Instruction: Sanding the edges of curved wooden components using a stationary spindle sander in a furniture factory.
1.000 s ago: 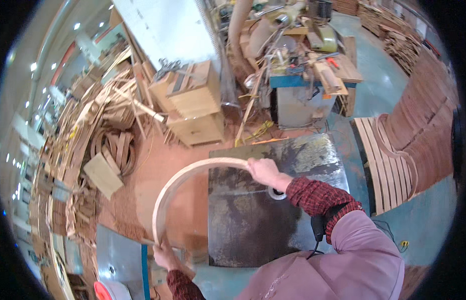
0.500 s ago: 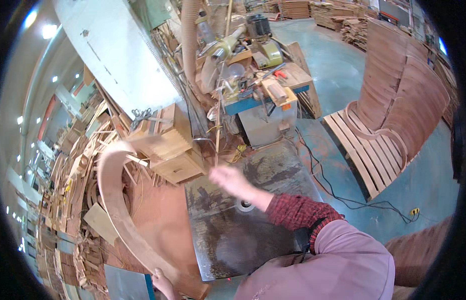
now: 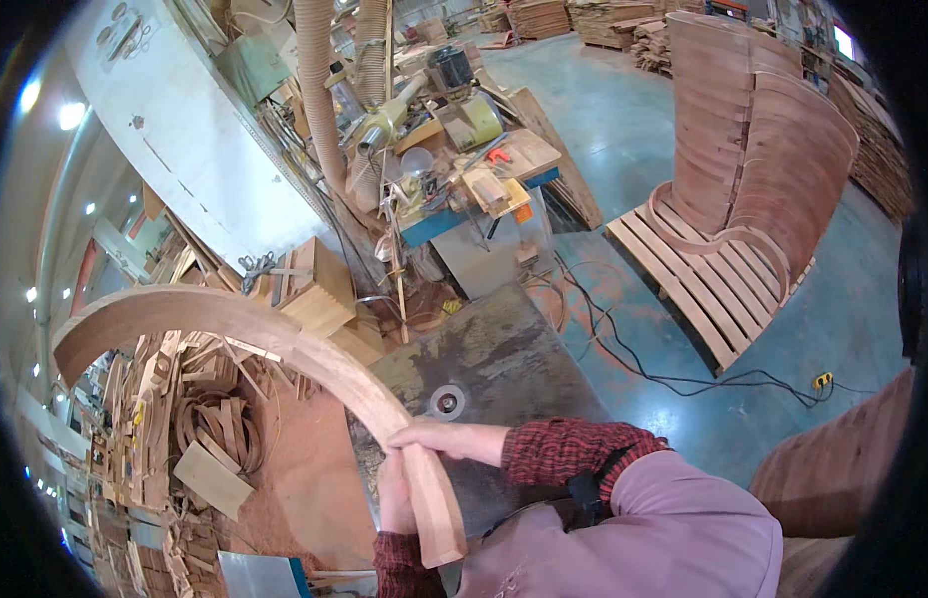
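Observation:
A long, curved wooden piece (image 3: 285,339) arcs from close to my body out to the far left, its far end raised over the scrap pile. My left hand (image 3: 395,493) grips its near end from the left side, fingers partly hidden by the wood. Across the top edge, just above, lies my right hand (image 3: 429,436), closed over the wood. Under and beside the piece is a dark metal machine table (image 3: 524,369) with a round spindle (image 3: 447,402) in its surface, right next to my right hand.
Scrap wood (image 3: 220,429) heaps at the left. Stacked wooden blocks (image 3: 319,284) stand beyond the table, near a cluttered workbench (image 3: 529,149). Tall curved wooden panels (image 3: 763,140) rest on a slatted pallet (image 3: 683,289) at right. A black cable (image 3: 633,369) crosses the floor.
My right hand has come back toward me and taken hold of the curved piece. The piece has swung, its far end now farther left, its near end closer to the table.

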Tool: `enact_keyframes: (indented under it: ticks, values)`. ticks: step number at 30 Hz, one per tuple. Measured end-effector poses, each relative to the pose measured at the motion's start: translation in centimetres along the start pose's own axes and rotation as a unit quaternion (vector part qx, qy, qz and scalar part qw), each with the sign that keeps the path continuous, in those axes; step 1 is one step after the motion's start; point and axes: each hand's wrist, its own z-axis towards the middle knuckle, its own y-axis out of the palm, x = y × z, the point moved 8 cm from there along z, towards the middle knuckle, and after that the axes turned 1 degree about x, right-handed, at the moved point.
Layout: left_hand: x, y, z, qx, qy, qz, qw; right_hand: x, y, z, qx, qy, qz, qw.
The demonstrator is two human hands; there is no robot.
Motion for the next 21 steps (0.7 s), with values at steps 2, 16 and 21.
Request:
enact_keyframes:
  ticks: [2,16,21]
  values:
    - [-5.6,-0.1,2.0,0.057,-0.094,-0.140,0.984,0.1,-2.5,-0.6,-0.005,-0.027,0.002,1.000]
    - [-8.5,6.2,6.4,0.012,0.068,0.375,0.924,1.2,-30.3,-29.1,0.363,-0.094,-0.083,0.923]
    - [-5.2,8.1,7.0,0.033,0.292,0.434,0.851,8.1,-30.6,-41.0,0.474,-0.006,-0.119,0.872]
